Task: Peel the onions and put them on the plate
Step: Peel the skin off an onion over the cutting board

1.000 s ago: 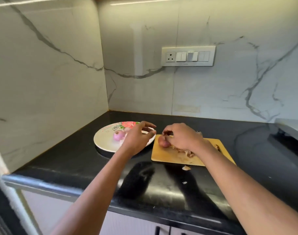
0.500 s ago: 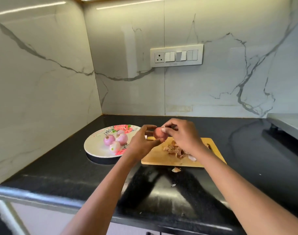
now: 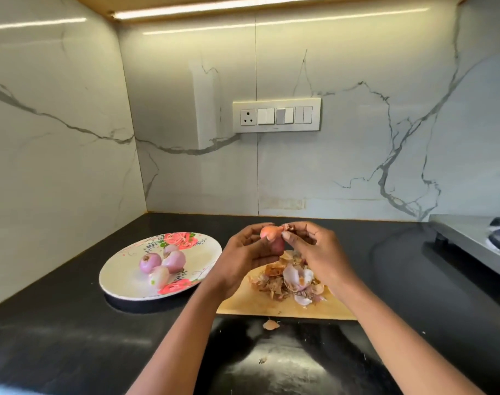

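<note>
A small unpeeled onion with brown skin is held up above the wooden cutting board. My left hand grips it from the left and below. My right hand pinches its dry tip at the top right. On the left stands a white floral plate with several peeled pink onions on it. A heap of onion peels lies on the board under my hands.
A loose peel scrap lies on the black counter in front of the board. A steel stove edge juts in at the right. A switch panel is on the marble back wall.
My right hand lifted the onion off the board, and my left hand came from the plate and took hold of it. Both hands now hold it higher.
</note>
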Demonstrator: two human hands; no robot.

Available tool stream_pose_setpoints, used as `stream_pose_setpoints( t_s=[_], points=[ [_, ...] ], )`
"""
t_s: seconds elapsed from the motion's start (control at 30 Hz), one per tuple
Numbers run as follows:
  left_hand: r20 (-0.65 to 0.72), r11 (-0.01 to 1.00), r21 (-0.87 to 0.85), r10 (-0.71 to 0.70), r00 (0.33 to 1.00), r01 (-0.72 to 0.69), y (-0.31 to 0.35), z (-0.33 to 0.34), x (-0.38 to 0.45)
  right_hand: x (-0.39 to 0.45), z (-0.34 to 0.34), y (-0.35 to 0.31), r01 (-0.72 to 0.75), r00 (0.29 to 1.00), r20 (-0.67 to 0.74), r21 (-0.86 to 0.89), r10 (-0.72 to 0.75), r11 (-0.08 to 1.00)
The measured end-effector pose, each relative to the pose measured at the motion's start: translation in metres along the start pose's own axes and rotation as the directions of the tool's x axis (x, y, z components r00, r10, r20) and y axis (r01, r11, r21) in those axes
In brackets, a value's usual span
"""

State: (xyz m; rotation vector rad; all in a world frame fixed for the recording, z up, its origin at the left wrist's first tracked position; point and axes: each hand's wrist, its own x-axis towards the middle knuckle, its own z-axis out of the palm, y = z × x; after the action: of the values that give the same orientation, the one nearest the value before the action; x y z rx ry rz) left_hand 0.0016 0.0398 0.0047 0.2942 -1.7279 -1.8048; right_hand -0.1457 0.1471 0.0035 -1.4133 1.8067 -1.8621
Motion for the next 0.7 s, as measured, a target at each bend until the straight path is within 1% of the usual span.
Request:
stream_pose_setpoints(
  t_s=[0.1, 0.17, 0.27, 0.33, 0.4, 0.5, 0.57, 0.7],
  points=[
    [-0.037, 1.000, -0.021, 0.014, 0.999, -0.014, -0.002, -0.001, -0.004, -0.001, 0.006, 0.000, -0.034, 0.999, -0.010, 0.030, 0.034, 0.999],
    [-0.066, 0.999, 0.013, 0.041, 0.997, -0.041, -0.005, -0.002, -0.005, -0.002, 0.007, 0.000, -0.086, 0.996, -0.032, 0.072, 0.088, 0.994],
    [-0.089, 0.996, 0.052, 0.079, 0.993, -0.075, -0.007, -0.002, -0.008, -0.005, 0.006, -0.001, -0.127, 0.991, -0.013, 0.136, 0.130, 0.983],
    [-0.098, 0.992, 0.082, 0.103, 0.990, -0.095, -0.007, 0.000, -0.009, -0.006, 0.006, -0.001, -0.121, 0.992, -0.012, 0.108, 0.123, 0.987],
    [-0.112, 0.984, 0.137, 0.132, 0.985, -0.116, -0.008, 0.002, -0.010, -0.007, 0.006, 0.000, -0.118, 0.993, -0.013, 0.044, 0.118, 0.992],
    [-0.138, 0.959, 0.248, 0.175, 0.975, -0.137, -0.008, 0.005, -0.012, -0.010, 0.007, 0.001, -0.157, 0.988, 0.004, -0.003, 0.157, 0.988],
    [-0.158, 0.943, 0.300, 0.199, 0.967, -0.145, -0.009, 0.004, -0.013, -0.011, 0.005, 0.000, -0.200, 0.980, 0.029, 0.039, 0.199, 0.979],
    [-0.207, 0.930, 0.351, 0.191, 0.960, -0.110, -0.009, -0.001, -0.012, -0.012, -0.001, -0.005, -0.273, 0.962, 0.096, 0.220, 0.257, 0.937]
  ],
)
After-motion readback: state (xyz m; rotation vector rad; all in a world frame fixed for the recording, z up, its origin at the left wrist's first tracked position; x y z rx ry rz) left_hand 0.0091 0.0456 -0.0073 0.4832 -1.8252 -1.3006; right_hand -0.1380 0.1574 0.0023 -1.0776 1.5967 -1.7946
